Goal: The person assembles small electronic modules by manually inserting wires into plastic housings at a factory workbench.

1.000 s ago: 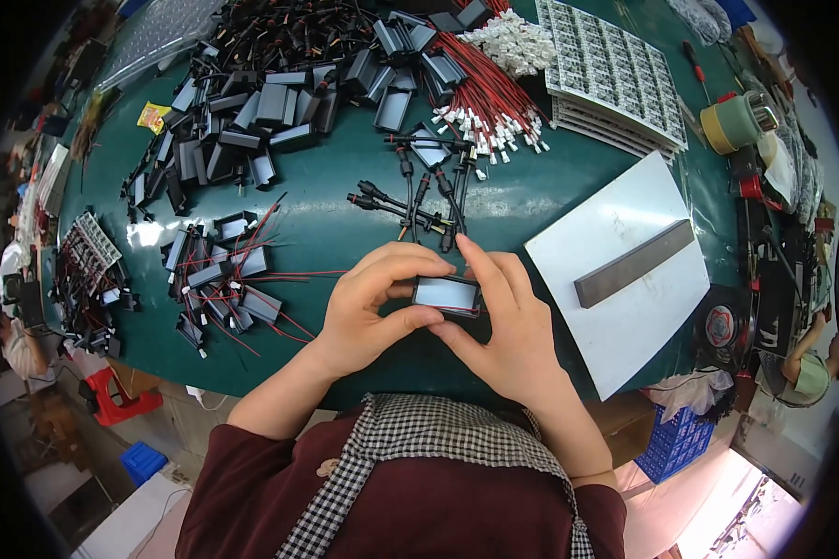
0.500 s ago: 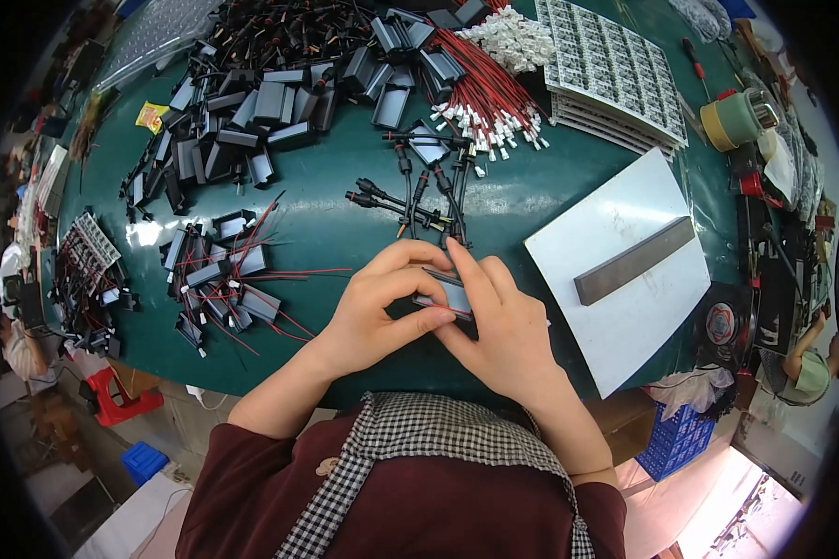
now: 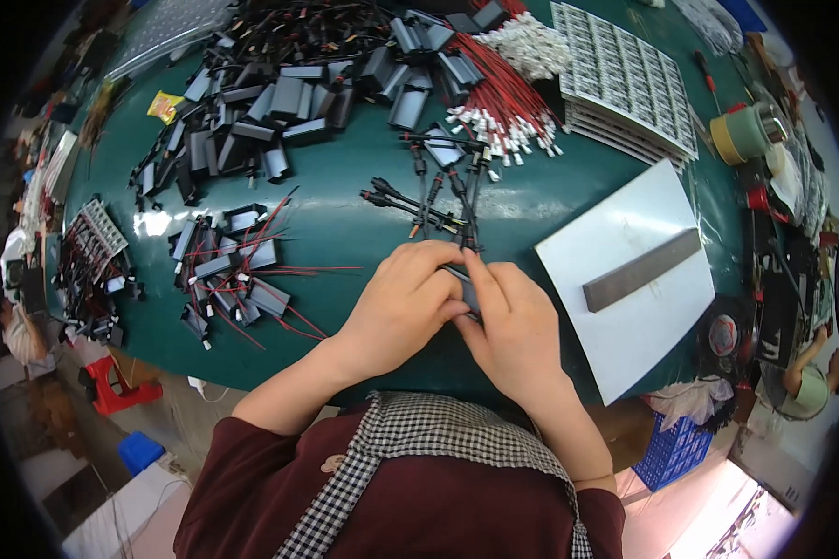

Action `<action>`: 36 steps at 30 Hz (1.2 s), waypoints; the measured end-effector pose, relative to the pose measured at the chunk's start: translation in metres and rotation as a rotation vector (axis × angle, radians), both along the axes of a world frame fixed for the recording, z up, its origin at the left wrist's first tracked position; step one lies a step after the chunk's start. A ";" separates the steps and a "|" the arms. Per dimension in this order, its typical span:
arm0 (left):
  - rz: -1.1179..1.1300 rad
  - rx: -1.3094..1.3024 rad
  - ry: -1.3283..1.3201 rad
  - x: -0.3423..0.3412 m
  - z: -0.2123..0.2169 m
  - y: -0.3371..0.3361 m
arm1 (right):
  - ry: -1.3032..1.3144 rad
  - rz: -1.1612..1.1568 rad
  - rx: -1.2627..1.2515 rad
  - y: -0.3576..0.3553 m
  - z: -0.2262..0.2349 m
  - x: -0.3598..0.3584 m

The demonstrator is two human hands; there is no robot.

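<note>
Close in front of my body, both hands are closed around a small grey plastic housing (image 3: 467, 295). My left hand (image 3: 396, 303) wraps its left end with the fingers curled. My right hand (image 3: 515, 326) grips the other end, its index finger along the far edge. Most of the housing is hidden by the fingers. Just beyond the fingertips lie several short black cables with connectors (image 3: 460, 189), with another open grey housing (image 3: 443, 149) among them. To the left is a group of housings with thin red wires (image 3: 252, 270).
A large heap of grey housings (image 3: 294, 98) and bundled red wires with white plugs (image 3: 503, 112) fill the far side. Stacked circuit board panels (image 3: 625, 74) stand far right. Nearer, a white board (image 3: 615, 340) carries a dark bar (image 3: 643, 272). A green roll (image 3: 746, 132) sits at the right edge.
Both hands have closed more tightly over the grey housing, so less of it shows. My left hand's fingers have curled inward. The whole view has shifted slightly.
</note>
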State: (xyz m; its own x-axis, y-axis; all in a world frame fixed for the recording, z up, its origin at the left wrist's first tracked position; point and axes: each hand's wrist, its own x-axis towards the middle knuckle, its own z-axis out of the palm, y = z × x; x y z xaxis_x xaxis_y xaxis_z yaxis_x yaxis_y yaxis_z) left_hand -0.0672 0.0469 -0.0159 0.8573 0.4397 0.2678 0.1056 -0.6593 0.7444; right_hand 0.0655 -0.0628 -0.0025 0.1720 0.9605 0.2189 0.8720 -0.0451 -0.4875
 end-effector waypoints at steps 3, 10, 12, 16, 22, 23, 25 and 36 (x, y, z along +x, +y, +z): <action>0.089 0.200 -0.097 -0.002 0.004 0.005 | -0.030 -0.051 -0.053 -0.002 -0.001 0.002; -0.040 0.103 -0.100 -0.039 0.048 0.039 | 0.027 -0.097 -0.290 -0.012 0.011 0.015; 0.024 -0.029 -0.150 -0.053 0.060 0.040 | 0.171 -0.049 -0.205 -0.007 0.023 0.011; 0.364 0.117 -0.244 -0.104 0.094 0.059 | 0.306 0.052 -0.239 -0.008 0.032 0.019; 0.771 0.650 0.035 -0.141 0.125 0.055 | 0.184 0.039 -0.268 0.019 0.028 0.067; 0.723 0.672 0.221 -0.135 0.116 0.056 | 0.176 0.029 -0.266 0.026 0.024 0.074; 0.608 0.665 0.487 -0.120 0.095 0.059 | 0.077 0.012 -0.293 0.044 0.014 0.085; 0.672 0.256 0.632 -0.062 0.040 0.084 | -0.428 -0.032 -0.178 0.070 -0.006 0.066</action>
State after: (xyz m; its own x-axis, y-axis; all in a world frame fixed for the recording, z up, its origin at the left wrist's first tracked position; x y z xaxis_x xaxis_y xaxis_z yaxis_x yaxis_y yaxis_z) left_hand -0.1293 0.1310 0.0243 0.4660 0.8848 -0.0020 0.8541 -0.4492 0.2621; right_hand 0.1313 0.0069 -0.0081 0.1321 0.9853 0.1084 0.9899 -0.1255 -0.0658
